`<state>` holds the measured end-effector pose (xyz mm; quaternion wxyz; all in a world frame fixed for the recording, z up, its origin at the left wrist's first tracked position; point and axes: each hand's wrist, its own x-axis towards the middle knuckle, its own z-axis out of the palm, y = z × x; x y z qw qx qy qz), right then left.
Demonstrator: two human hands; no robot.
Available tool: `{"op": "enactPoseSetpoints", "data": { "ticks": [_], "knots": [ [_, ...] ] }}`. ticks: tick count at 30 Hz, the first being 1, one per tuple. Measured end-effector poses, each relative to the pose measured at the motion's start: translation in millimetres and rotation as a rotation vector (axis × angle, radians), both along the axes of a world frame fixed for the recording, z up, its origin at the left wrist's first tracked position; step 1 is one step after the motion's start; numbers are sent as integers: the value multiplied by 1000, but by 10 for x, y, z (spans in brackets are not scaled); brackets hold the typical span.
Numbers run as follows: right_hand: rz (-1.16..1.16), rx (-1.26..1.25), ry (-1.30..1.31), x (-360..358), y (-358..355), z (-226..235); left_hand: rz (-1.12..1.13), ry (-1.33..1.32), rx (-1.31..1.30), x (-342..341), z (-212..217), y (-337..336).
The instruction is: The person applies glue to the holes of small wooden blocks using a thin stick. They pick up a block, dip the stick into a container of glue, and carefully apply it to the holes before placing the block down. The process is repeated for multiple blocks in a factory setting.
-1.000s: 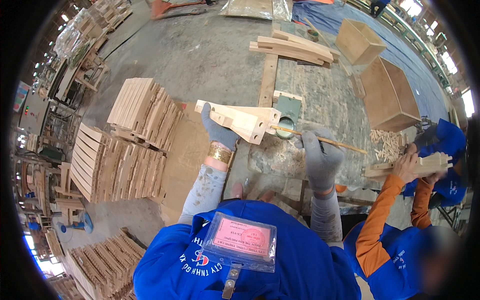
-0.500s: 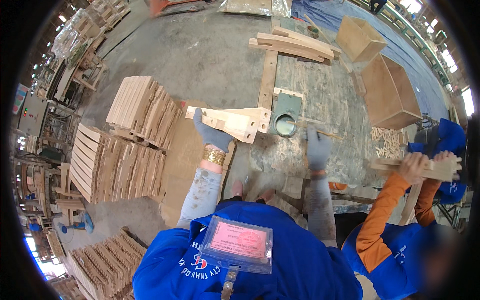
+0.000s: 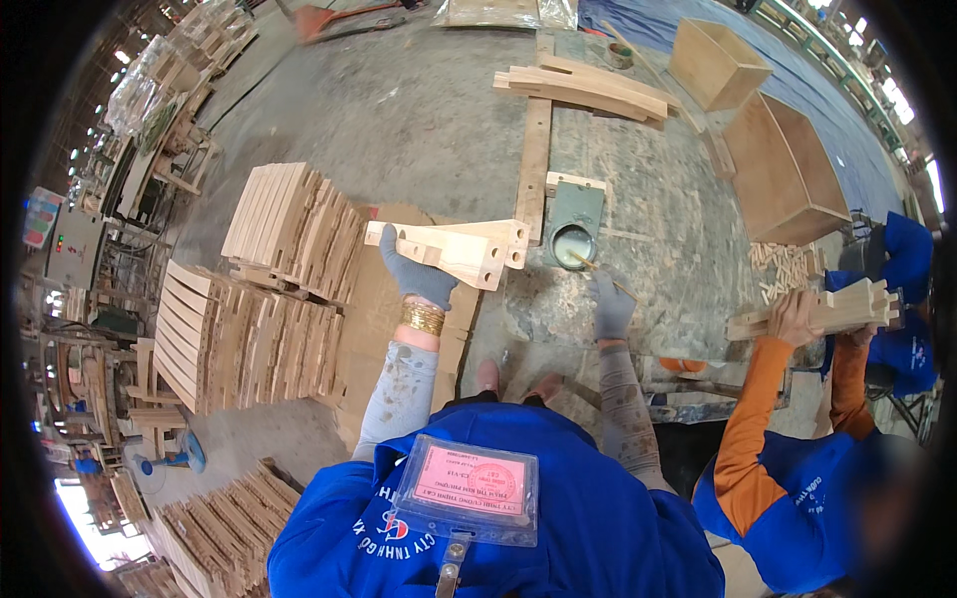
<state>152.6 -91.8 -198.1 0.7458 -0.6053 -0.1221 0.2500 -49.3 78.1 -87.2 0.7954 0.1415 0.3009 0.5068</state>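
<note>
Wrapped in a grey glove, my left hand [image 3: 417, 276] grips pale wooden pieces [image 3: 464, 249], stacked together with round holes at their wide right ends. They are held in the air left of the workbench. My right hand [image 3: 611, 307], gloved too, is closed on a thin wooden stick [image 3: 620, 287]. The stick's far end reaches the rim of a round cup [image 3: 574, 246] of whitish liquid. That cup sits at the near end of a green block [image 3: 578, 206] on the bench. Whether the stick has a brush tip I cannot tell.
Curved wooden slats [image 3: 588, 92] lie at the bench's [image 3: 648, 219] far end. Two plywood boxes [image 3: 783, 169] and a pile of dowels [image 3: 781, 267] are on the right. Beside me a co-worker in orange sleeves [image 3: 763, 419] holds wooden parts [image 3: 832, 311]. Stacked wooden frames [image 3: 234, 334] stand left.
My right hand has moved left and nearer to me, and the stick has swung with it, its outer end now pointing more toward me. My left hand keeps its hold on the wooden pieces.
</note>
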Motion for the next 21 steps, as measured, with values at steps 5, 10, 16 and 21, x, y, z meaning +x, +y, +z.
{"op": "enactPoseSetpoints", "data": {
  "ticks": [5, 10, 16, 21],
  "knots": [
    [-174, 118, 568, -35, 28, -91, -45, 12, -1, -1, -85, 56],
    [-265, 181, 752, 101, 67, -281, -117, -15, -42, 83, -96, 12],
    [-57, 7, -195, 69, -11, 515, -88, -25, -71, 100, -227, 100],
    [-35, 51, -549, -184, -103, 1710, -76, -59, -137, 192, -158, 95]
  ]
}}
